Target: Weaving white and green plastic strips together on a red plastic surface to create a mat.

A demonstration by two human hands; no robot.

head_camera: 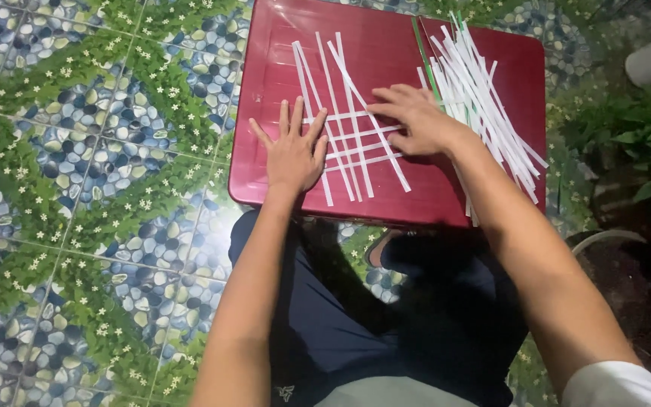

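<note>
left hand [294,154] lying flat, fingers spread, pinning white paper strips [348,143] | right hand [414,120] pressing crossings with curled fingers | strips looking light, flimsy, slippery on red board [265,173]; best pinched near ends

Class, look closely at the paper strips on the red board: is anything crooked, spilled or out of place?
The woven strips under both hands sit slanted, not square. The loose pile of strips fans messily, some overhanging the red board's near edge. One green strip stands out.
</note>
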